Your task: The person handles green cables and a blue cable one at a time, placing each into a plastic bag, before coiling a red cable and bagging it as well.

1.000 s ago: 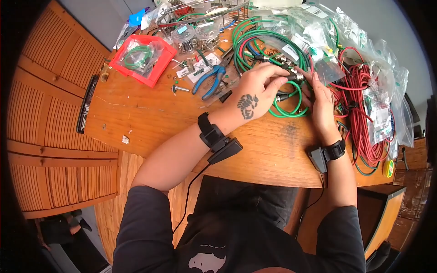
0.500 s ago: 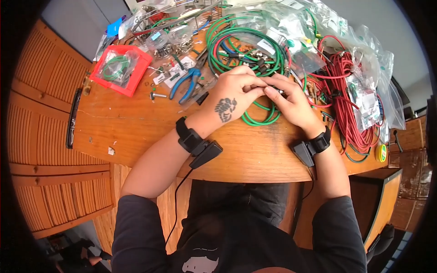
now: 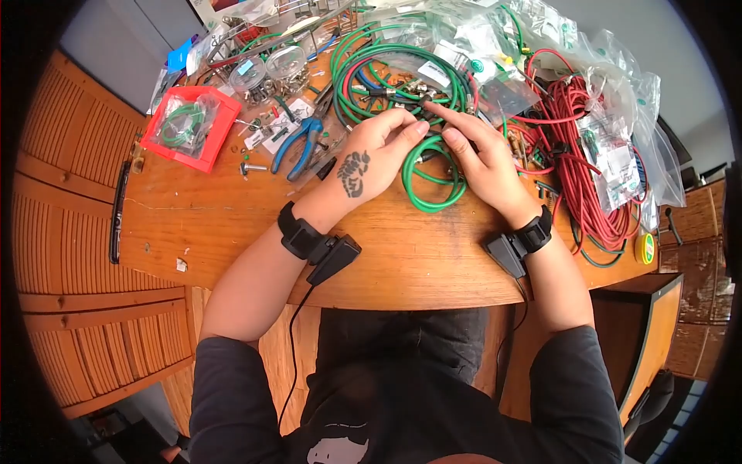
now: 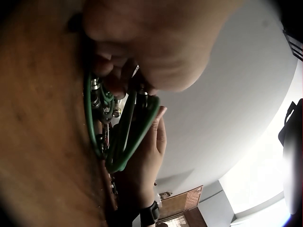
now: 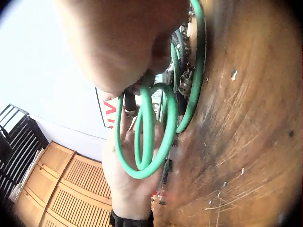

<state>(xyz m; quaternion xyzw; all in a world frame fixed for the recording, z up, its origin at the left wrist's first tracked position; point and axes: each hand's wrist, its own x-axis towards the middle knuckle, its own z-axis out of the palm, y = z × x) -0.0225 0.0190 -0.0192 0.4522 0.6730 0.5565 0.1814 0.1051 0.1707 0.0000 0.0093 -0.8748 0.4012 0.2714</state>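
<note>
A small coil of green cable (image 3: pixel 433 206) hangs between my two hands, with dark and metal connector ends near its top. My left hand (image 3: pixel 369 155) pinches the coil's upper part from the left, thumb along it. From the other side my right hand (image 3: pixel 491 168) grips the top of the same coil, its index finger stretched out toward the left fingertips. In the right wrist view the green loops (image 5: pixel 147 172) dangle below the right palm, in front of the left hand (image 5: pixel 128 184). The fingers partly hide the connectors.
Behind the hands lies a larger coil of green cables (image 3: pixel 340 77) with connectors inside. Blue-handled pliers (image 3: pixel 309 139) and a red bin (image 3: pixel 209 155) are to the left. A red cable bundle (image 3: pixel 568 147) and plastic bags (image 3: pixel 641 116) crowd the right.
The hands came together over the small green coil, then drew slightly apart, with the coil now raised between them. The head view has shifted, so the table contents appear further left.
</note>
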